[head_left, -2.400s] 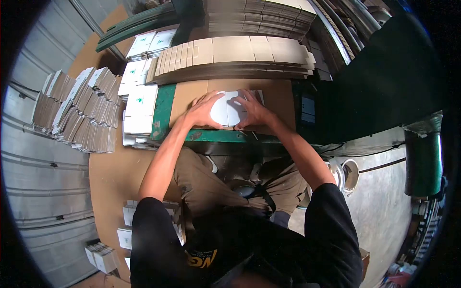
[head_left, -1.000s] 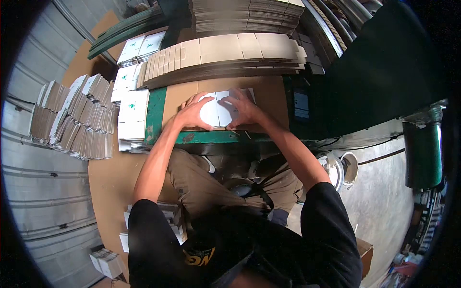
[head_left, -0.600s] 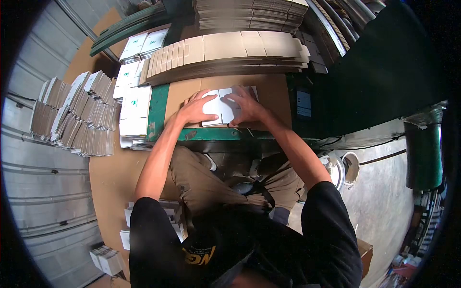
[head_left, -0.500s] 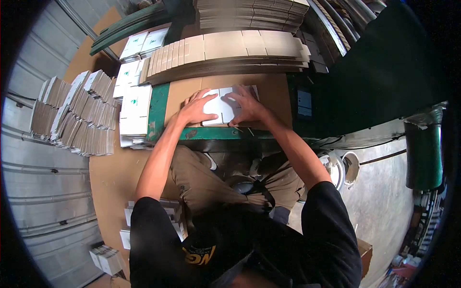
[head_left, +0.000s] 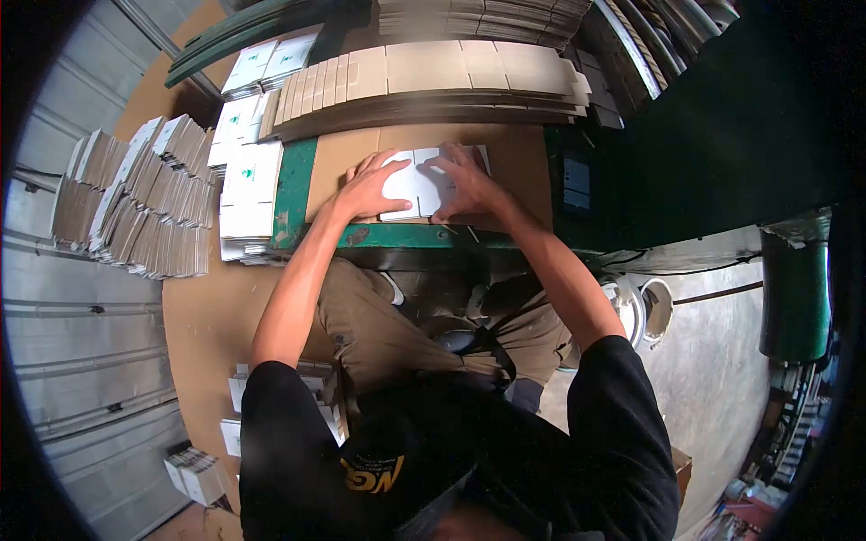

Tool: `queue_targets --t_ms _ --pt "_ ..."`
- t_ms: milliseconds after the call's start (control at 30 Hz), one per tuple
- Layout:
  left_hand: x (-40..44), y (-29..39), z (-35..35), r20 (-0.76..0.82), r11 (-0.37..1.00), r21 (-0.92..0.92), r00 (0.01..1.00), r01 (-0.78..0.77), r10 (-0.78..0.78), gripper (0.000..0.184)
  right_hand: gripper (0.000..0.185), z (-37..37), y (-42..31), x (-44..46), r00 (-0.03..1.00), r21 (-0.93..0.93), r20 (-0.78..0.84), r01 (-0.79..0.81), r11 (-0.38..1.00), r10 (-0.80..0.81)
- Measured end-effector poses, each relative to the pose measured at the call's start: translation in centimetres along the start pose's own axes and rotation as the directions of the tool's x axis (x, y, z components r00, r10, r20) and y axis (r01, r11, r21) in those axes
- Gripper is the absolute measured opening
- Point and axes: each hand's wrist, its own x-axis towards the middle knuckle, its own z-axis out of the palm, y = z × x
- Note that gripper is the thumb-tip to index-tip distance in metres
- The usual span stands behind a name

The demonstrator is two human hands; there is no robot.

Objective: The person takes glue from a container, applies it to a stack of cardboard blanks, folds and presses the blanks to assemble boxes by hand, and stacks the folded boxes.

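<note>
A white card piece (head_left: 418, 187) with slits lies flat on the brown cardboard sheet (head_left: 519, 171) that covers the green table. From the left, my left hand (head_left: 368, 187) grips its edge, thumb on top near the front. My right hand (head_left: 466, 189) curls round its right side, with the fingers over the far part and the thumb at the near edge. Both hands hold the same piece between them. Whether it is one layer or several cannot be made out under the hands.
Behind the hands lies a long row of brown cardboard blanks (head_left: 424, 70). White printed cards (head_left: 248, 180) are stacked at the left, with more piles (head_left: 149, 198) beyond. A dark device with a screen (head_left: 576, 183) sits right of the sheet. A green machine body (head_left: 722, 144) fills the right.
The camera view has shifted, moving the table slightly up in the frame. Both hands stay on the white piece; the left thumb lies further over it than in the oldest frame.
</note>
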Motion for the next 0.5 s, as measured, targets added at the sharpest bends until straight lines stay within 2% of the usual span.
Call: queue_targets --t_ms 67,133,167,233,300,367,433,467,500 --pt "0.1 0.0 0.0 0.007 1.000 0.008 1.000 0.006 -0.006 0.092 0.112 -0.1 -0.2 0.2 1.000 0.024 0.017 -0.025 0.999 0.024" --pt "0.3 -0.1 0.1 0.011 1.000 0.016 1.000 0.012 -0.012 0.093 0.120 -0.2 -0.4 0.5 0.993 -0.051 0.119 0.008 0.999 -0.002" --pt "0.5 -0.1 0.0 0.027 1.000 0.025 0.999 0.015 -0.016 0.093 0.120 -0.3 -0.5 0.6 0.993 -0.053 0.118 0.012 0.999 -0.005" --pt "0.5 0.1 0.0 0.044 0.999 0.034 0.999 0.022 -0.024 0.094 0.120 -1.0 -1.7 0.6 0.972 -0.231 0.223 -0.024 0.973 0.077" --pt "1.0 0.5 -0.2 0.094 0.990 0.134 0.993 0.055 -0.068 0.094 0.117 -1.3 -1.9 0.7 0.970 -0.241 0.232 -0.020 0.970 0.077" --pt "1.0 0.8 -0.5 0.092 0.987 0.155 0.994 0.048 -0.063 0.094 0.114 -0.9 -1.7 0.9 0.969 -0.254 0.233 -0.015 0.967 0.076" --pt "1.3 1.0 -0.4 0.094 0.988 0.145 0.993 0.054 -0.068 0.096 0.112 -0.9 -2.0 1.2 0.991 -0.262 0.130 0.072 0.962 -0.039" --pt "1.6 1.0 -0.5 0.121 0.987 0.147 0.989 0.071 -0.089 0.095 0.103 -1.6 -1.6 0.9 0.994 -0.181 -0.048 0.090 0.979 -0.100" --pt "1.6 1.5 -0.7 0.147 0.985 0.146 0.983 0.089 -0.110 0.094 0.094 -2.2 -0.4 1.2 0.974 -0.085 -0.215 0.057 0.995 -0.074"
